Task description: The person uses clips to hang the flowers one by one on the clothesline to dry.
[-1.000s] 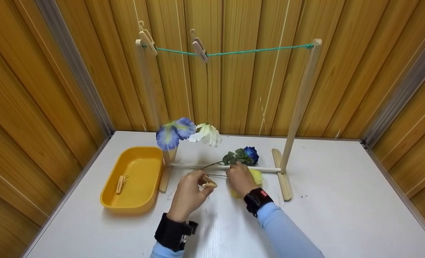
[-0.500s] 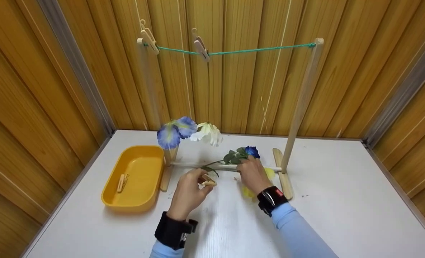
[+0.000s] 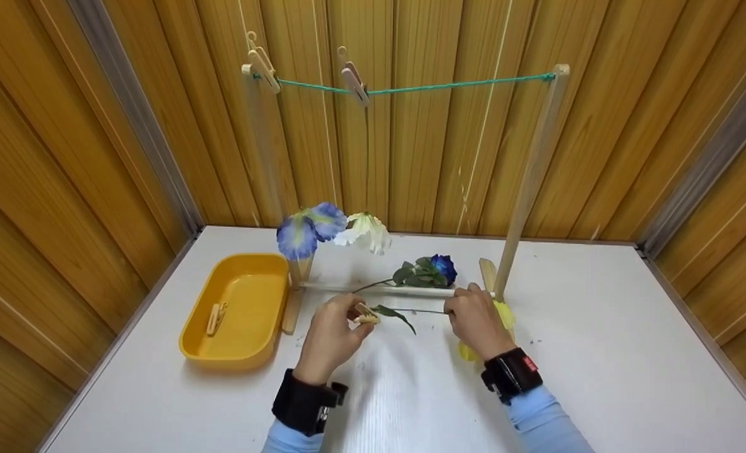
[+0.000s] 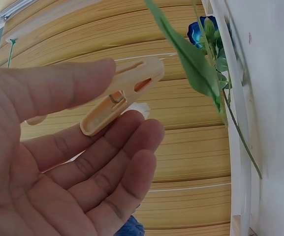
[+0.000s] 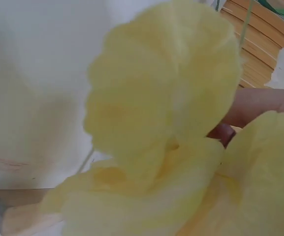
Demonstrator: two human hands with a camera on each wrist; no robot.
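Note:
In the head view my left hand point(image 3: 330, 340) pinches a peach clothespin point(image 4: 132, 91) between thumb and fingers, low over the table. My right hand point(image 3: 478, 322) grips a yellow artificial flower point(image 5: 164, 93) by its stem point(image 3: 426, 311), near the bloom. The stem runs left toward the clothespin, with a long green leaf point(image 3: 399, 316) close to it. Petals hide most of the right fingers in the right wrist view. Behind both hands lies a blue rose point(image 3: 443, 269). A purple-blue flower point(image 3: 310, 230) and a white flower point(image 3: 365, 234) hang head-down at the left.
A wooden frame point(image 3: 532, 182) carries a green line point(image 3: 448, 86) with two clothespins point(image 3: 355, 85) on it. Its white lower bar point(image 3: 404, 290) crosses behind my hands. At the left stands a yellow basin point(image 3: 191, 352) holding another clothespin point(image 3: 213, 319).
My right hand has moved to the right, drawing the yellow flower along, and the leaf has come out beside the clothespin. My left hand stays nearly in place with its clothespin.

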